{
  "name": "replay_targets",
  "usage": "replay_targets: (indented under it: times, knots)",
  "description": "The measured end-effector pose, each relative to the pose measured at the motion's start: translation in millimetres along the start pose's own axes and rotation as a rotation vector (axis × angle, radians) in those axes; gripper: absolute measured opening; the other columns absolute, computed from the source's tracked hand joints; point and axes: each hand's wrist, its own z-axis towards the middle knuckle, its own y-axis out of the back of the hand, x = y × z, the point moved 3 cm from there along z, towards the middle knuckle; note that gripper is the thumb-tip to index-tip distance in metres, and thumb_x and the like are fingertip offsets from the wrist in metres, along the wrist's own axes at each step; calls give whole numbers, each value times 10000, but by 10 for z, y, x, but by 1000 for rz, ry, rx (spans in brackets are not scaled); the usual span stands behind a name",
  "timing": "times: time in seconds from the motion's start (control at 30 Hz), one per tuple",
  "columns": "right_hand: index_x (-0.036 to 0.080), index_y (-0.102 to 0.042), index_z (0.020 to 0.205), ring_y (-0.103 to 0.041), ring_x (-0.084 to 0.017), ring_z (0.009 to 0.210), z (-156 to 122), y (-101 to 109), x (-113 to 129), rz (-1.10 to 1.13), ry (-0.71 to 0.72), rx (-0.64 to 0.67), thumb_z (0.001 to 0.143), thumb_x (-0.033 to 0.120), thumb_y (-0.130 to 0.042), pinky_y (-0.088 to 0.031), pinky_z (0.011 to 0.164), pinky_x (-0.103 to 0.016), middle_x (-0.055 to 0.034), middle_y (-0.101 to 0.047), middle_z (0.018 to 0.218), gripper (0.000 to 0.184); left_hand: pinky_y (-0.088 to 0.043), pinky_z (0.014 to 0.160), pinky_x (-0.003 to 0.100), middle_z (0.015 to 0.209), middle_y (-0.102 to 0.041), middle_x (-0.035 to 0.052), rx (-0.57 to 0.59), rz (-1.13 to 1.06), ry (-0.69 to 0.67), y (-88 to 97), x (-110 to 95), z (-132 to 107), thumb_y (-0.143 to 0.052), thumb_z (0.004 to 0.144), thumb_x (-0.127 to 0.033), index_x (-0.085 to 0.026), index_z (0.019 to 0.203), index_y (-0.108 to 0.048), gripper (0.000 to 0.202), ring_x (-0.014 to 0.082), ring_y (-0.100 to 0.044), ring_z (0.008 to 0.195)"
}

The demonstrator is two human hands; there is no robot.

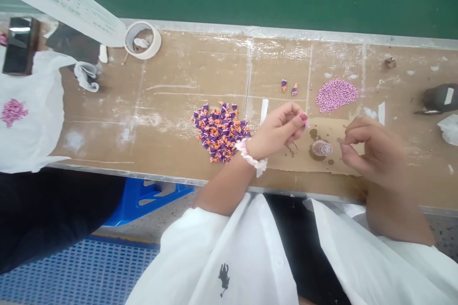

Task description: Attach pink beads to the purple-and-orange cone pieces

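My left hand [281, 128], with a pale scrunchie on its wrist, is closed in a pinch. A small pink piece [306, 124] shows at its fingertips. My right hand [374, 147] is slightly blurred and also pinched, around something tiny that I cannot make out. Between both hands a small clear cup [322, 148] stands on a brown paper sheet [304, 163] marked with dark wet spots. Beyond the hands lies a pile of small pink pieces [336, 95]. A heap of purple-and-orange small figures [221, 131] is left of my left hand, and two similar figures [284, 86] lie farther back.
At the left are a tape roll [153, 40], a dark phone-like object [20, 45] and a white sheet [43, 119] bearing more pink pieces [13, 112]. A black object [440, 97] sits far right. A blue stool [143, 202] is below the table edge.
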Motion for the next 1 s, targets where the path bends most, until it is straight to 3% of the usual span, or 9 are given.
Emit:
replay_targets:
  times: [0.13,0.27,0.67,0.8,1.0]
  knots:
    - [251,-486,815,-528,-143,596,-1,-86,43,-49,43,-78,786,82,-602,-428,511,-301,16,-525,706,207,-194,410,164,559,-389,-86,156,-312,163,-302,179,-17,-693,790,-521,-182,792,-472,406,27,-309,436]
    - [242,-496,835,-538,-148,611,-22,-127,57,-115,127,-84,765,47,-614,-426,497,-294,6,-530,716,238,-199,401,156,555,-414,-84,175,-393,171,-351,225,-31,-721,778,-494,-166,785,-491,401,16,-307,428]
    - [238,-486,849,-546,-148,649,-36,-134,82,-159,100,-1,780,57,-594,-467,548,-282,-14,-552,761,222,-240,403,158,529,-465,-86,188,-318,141,-379,246,-33,-735,746,-531,-170,796,-492,438,20,-356,428]
    - [238,-482,841,-538,-144,625,-20,-131,107,-154,92,59,778,42,-578,-459,540,-284,-7,-535,748,228,-299,423,159,548,-498,-74,169,-204,118,-345,225,-38,-730,740,-550,-164,786,-503,450,21,-397,449]
    - [244,-476,842,-533,-139,621,-32,-138,116,-140,34,111,794,52,-560,-457,555,-281,5,-529,735,215,-298,411,160,543,-511,-77,183,-150,162,-329,200,-46,-716,732,-580,-163,768,-490,475,15,-397,432]
